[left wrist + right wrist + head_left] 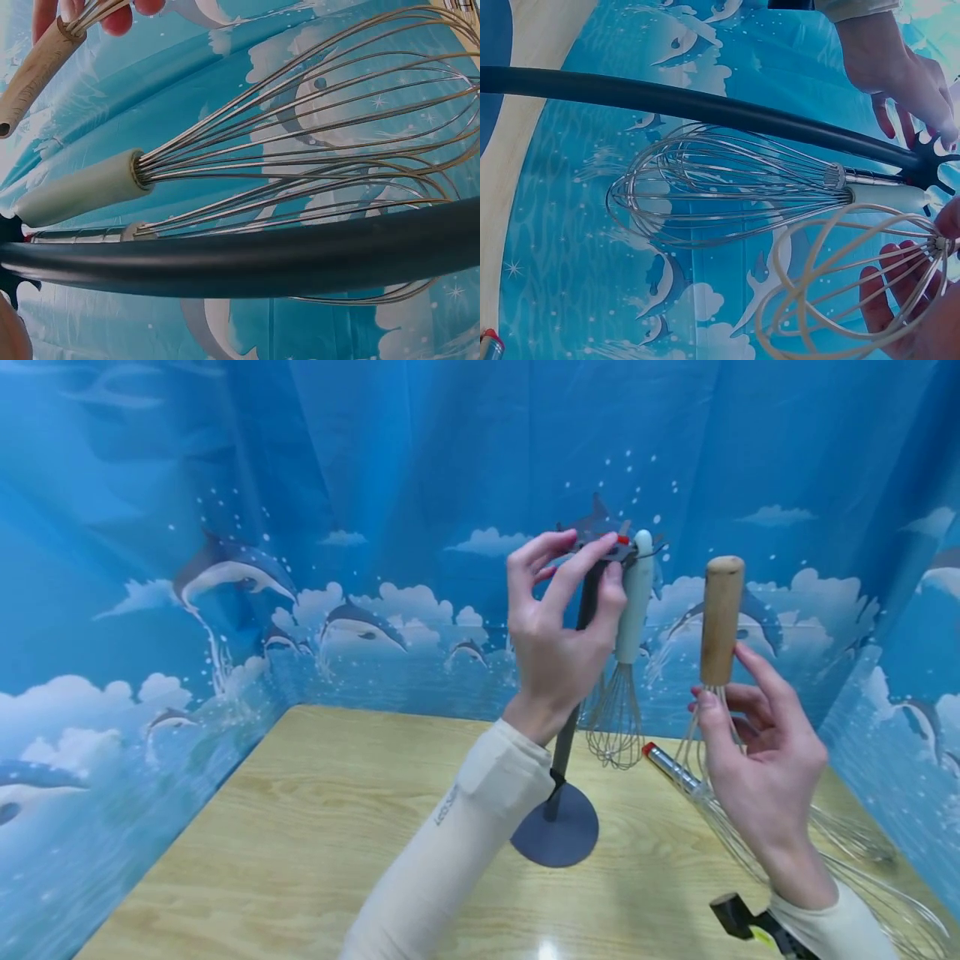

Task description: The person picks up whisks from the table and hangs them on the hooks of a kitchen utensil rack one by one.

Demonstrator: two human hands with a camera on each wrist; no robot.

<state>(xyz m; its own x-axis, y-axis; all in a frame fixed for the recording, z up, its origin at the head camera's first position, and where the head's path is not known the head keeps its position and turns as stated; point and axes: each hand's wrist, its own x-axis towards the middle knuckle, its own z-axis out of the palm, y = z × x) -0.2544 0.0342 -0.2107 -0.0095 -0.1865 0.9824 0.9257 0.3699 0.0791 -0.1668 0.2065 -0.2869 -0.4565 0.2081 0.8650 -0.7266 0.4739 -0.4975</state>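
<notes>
The left hand (558,643) was at the top of the dark stand (562,827), with thumb and fingers curled around the pole just under the hook head. A whisk with a pale handle (633,602) hung from that head already, its wires pointing down; in the wrist views a second metal-handled whisk seemed to hang beside it.

The right hand (757,760) held the wooden whisk (722,618) upright, handle up. The thumb and fingers pinched it where the wires meet the handle, and the other fingers were half open. This whisk was just to the right of the stand, near the hanging whisk but not touching it.

On the table (300,827) lay one more whisk with a red-tipped steel handle (667,768), under the right hand.

I judged some risks. The grip on the wooden whisk was low and light, so the heavy handle could tip over. Its wires could also catch in the wires of the hanging whisk. The stand had a small base, and a push near the top could make it lean.
</notes>
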